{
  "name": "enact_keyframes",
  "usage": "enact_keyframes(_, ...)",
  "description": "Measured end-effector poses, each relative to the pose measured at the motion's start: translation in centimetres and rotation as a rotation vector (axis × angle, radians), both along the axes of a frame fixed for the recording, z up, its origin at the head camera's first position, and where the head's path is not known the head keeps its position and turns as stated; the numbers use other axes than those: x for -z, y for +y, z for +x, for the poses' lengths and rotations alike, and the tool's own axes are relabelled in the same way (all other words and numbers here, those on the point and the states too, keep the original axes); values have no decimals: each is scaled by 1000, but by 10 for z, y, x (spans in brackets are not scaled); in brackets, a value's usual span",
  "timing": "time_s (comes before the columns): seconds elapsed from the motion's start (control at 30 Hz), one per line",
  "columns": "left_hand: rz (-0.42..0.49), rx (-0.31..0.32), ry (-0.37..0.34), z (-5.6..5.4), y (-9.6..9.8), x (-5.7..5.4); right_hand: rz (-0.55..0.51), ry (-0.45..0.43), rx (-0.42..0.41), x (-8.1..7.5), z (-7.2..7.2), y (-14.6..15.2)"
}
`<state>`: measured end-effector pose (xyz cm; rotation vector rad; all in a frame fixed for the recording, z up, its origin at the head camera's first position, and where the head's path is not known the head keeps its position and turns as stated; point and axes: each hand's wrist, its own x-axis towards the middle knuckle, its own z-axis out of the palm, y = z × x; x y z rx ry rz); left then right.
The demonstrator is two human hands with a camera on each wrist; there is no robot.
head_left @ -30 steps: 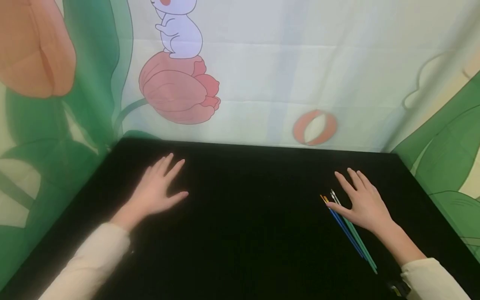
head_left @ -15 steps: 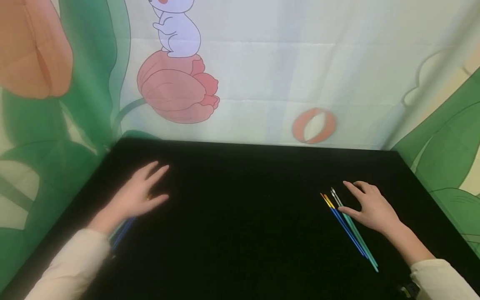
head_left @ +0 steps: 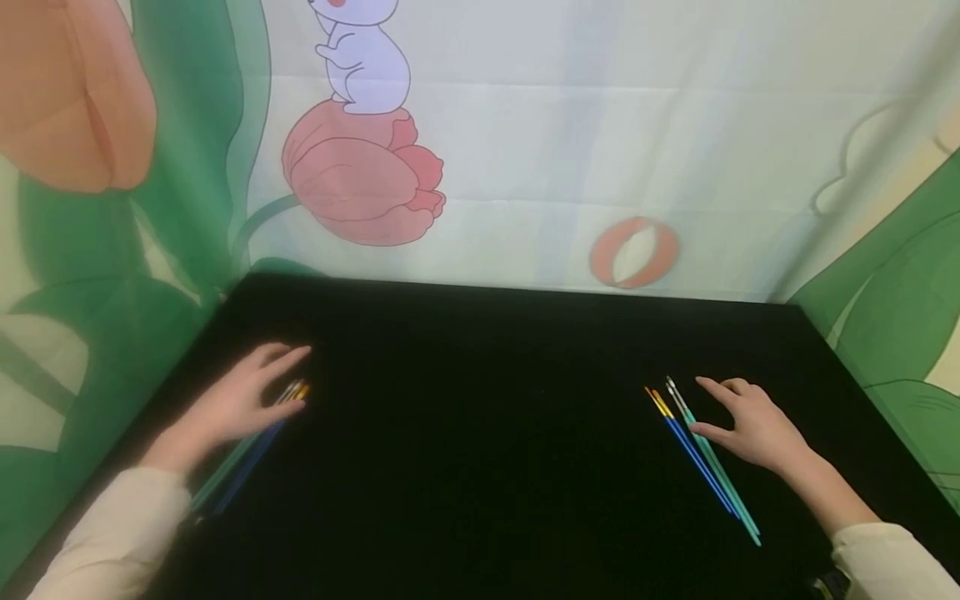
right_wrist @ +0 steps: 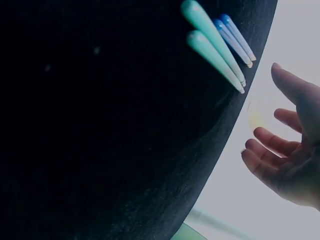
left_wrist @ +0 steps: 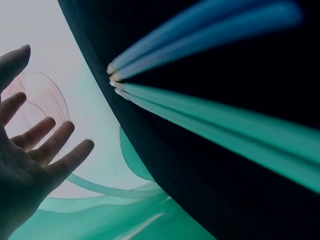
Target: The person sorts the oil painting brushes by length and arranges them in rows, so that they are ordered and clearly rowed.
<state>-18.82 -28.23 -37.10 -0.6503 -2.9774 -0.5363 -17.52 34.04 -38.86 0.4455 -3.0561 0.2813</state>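
Observation:
Two blue paintbrushes (head_left: 251, 467) and two green paintbrushes (head_left: 225, 471) lie together at the left of the black table, also large in the left wrist view. My left hand (head_left: 228, 404) hovers over them, thumb apart from loosely bent fingers, with nothing held; it covers part of the green handles. At the right lies a matching bunch, blue paintbrushes (head_left: 701, 467) beside green paintbrushes (head_left: 722, 475), bristles pointing away from me. Just right of these is my right hand (head_left: 761, 429), its thumb tip overlapping a green brush. Its fingers are relaxed around nothing.
The black tabletop (head_left: 480, 433) stretches between the two bunches. Behind it hangs a pale curtain (head_left: 525, 150) printed with a tulip and a rabbit, and leafy green fabric (head_left: 907, 308) closes off the right side. A dark object (head_left: 828, 583) shows by the right cuff.
My left hand has moved left and nearer to me, bringing the left paintbrushes into sight. My right hand has shifted right and slightly nearer, its fingers more bent, uncovering more of the right brushes.

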Motion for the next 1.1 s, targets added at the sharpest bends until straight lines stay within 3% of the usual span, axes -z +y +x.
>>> enact_keyframes(0.13, 9, 23, -9, 0, -9, 2, -9, -18, -9, 3, 0, 2)
enact_keyframes(0.3, 33, 65, -18, -5, -23, 12, -32, -54, -18, 7, 0, 6)
enact_keyframes(0.5, 58, 53, -117, -10, -39, 21, -89, -73, -21, 13, -2, 11)
enact_keyframes(0.8, 105, -1, -308, -11, -50, 22, -136, -108, -49, 18, -4, 11)
enact_keyframes(1.1, 144, 9, -306, -16, -48, 28, -167, -161, -61, 18, -7, 11)
